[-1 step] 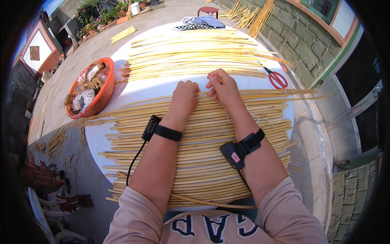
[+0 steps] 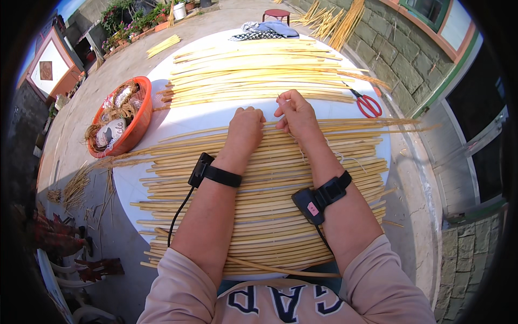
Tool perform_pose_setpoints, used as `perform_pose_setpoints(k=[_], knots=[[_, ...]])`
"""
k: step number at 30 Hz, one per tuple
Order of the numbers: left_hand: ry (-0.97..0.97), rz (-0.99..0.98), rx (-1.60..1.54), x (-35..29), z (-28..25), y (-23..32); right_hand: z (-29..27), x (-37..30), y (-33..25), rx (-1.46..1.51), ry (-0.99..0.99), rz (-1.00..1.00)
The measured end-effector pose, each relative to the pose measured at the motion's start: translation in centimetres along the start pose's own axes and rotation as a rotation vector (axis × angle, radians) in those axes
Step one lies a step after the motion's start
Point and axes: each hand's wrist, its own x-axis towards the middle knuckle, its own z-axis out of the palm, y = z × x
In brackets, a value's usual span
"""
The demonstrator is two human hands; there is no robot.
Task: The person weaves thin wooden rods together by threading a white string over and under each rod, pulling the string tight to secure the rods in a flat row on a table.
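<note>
A mat of straw-coloured stalks (image 2: 270, 202), laid side by side with thin stitch lines across them, covers the near half of a white round table (image 2: 162, 121). My left hand (image 2: 246, 127) is closed at the mat's far edge; whatever its curled fingers hold is hidden. Just to its right, slightly raised, my right hand (image 2: 296, 114) pinches a thin needle between thumb and forefinger. White thread (image 2: 350, 158) runs loosely beside my right forearm over the stalks. Beyond both hands lies a separate spread of loose stalks (image 2: 248, 73).
Red-handled scissors (image 2: 369, 106) lie at the table's right. An orange basin (image 2: 141, 127) holding fibre bundles and bags stands at the left edge. A blue cloth (image 2: 272, 29) sits at the far edge, with a red stool (image 2: 276, 13) behind. A stone wall (image 2: 399, 54) runs along the right.
My right hand has shifted very slightly upward with the needle. My left hand and the stalks look the same.
</note>
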Motion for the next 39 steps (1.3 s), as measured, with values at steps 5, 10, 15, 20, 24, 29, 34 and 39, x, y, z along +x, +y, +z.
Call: perform_pose_setpoints(k=[5,10,15,20,24,29,34,39], knots=[[0.010,0.006,0.026,-0.1,0.0,0.2,-0.3,0.4,0.9,-0.091,0.022,0.010],[0.037,0.023,0.055,-0.1,0.2,0.1,-0.4,0.6,1.4,-0.098,-0.008,-0.049],[0.037,0.033,0.067,-0.2,0.1,0.3,-0.6,1.0,2.0,-0.391,0.118,-0.315],[0.022,0.010,0.072,-0.3,-0.1,0.5,-0.7,0.5,1.2,-0.565,0.178,-0.499],[0.016,-0.003,0.072,-0.3,-0.1,0.6,-1.4,0.5,0.6,-0.491,-0.015,-0.235],[0.017,0.002,0.072,-0.1,0.0,0.6,-1.6,1.1,1.6,-0.495,0.033,-0.285],[0.036,0.014,0.065,-0.2,0.3,0.3,-0.9,0.6,2.1,-0.921,0.032,-0.482],[0.026,0.002,0.086,-0.2,0.2,0.3,-0.4,0.3,1.9,-1.104,-0.025,-0.399]])
